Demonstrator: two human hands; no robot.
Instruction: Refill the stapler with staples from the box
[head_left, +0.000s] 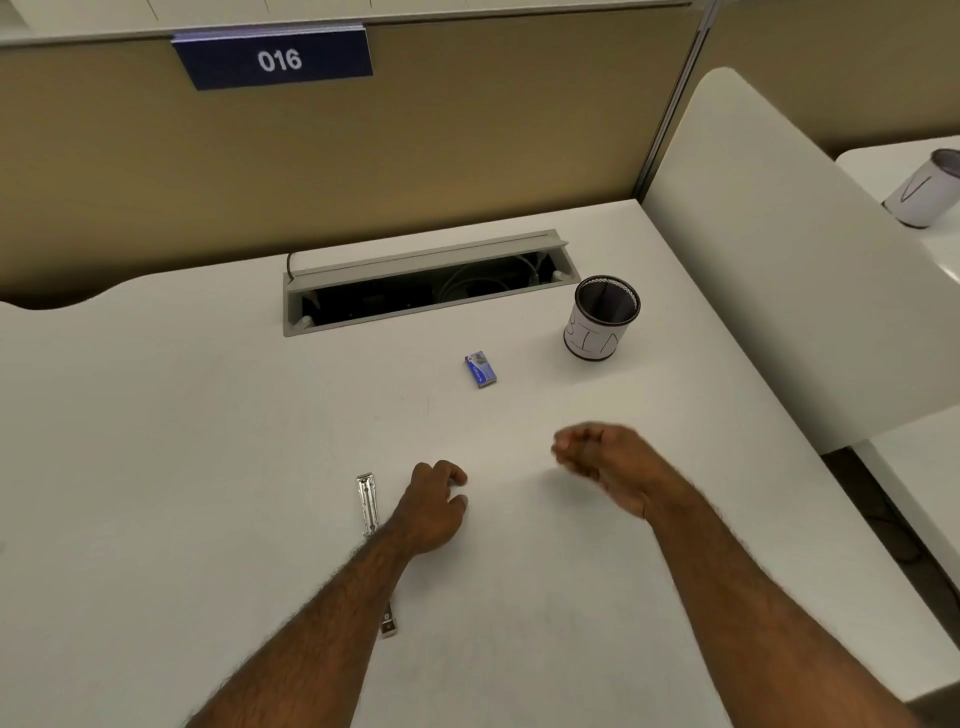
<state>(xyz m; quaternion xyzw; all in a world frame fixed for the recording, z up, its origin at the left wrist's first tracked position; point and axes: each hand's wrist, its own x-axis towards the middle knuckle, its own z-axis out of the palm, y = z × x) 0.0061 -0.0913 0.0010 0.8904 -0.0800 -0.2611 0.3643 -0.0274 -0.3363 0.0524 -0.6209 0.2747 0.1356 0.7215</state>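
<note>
Item: my left hand (434, 506) curled empty beside the opened silver metal stapler (368, 504), right hand (597, 452) blurred, grip indeterminate; risk: forearm knocking the stapler off the worktop's near edge.

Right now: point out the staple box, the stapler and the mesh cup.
staple box (480, 369): head view, middle of its blue top face.
stapler (367, 503): head view, on the silver metal strip left of the left wrist.
mesh cup (596, 339): head view, on its paper-wrapped side.
</note>
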